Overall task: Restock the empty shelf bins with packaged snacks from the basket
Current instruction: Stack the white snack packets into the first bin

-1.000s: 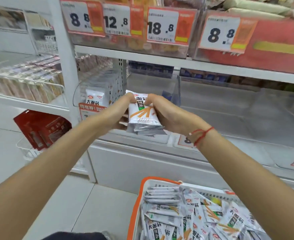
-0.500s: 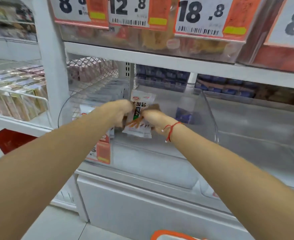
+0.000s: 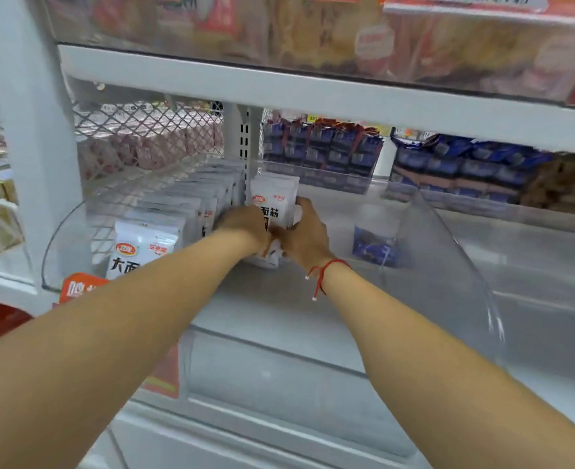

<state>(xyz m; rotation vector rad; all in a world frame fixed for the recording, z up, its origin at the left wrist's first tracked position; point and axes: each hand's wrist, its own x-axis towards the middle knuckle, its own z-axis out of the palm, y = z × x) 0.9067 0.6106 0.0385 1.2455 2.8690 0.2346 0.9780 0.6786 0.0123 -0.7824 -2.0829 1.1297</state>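
A small stack of white snack packets (image 3: 274,198) with black characters stands upright deep inside a clear plastic shelf bin (image 3: 448,252). My left hand (image 3: 245,225) grips the stack's left side and my right hand (image 3: 304,231), with a red string at its wrist, grips its right side. The two hands touch below the packets. Left of the divider, a full row of the same white packets (image 3: 164,225) fills the neighbouring bin. The basket is out of view.
A white shelf board (image 3: 279,93) runs close above the bin, with clear bins of snacks on top. Blue packets (image 3: 323,147) sit behind the back of the bin. A white upright post (image 3: 25,137) stands at left. An orange price tag (image 3: 79,287) hangs at the left bin's front.
Both hands have carried the packet stack forward, from in front of the shelf to deep inside the clear bin. The view has moved closer, and the basket has dropped out of view.
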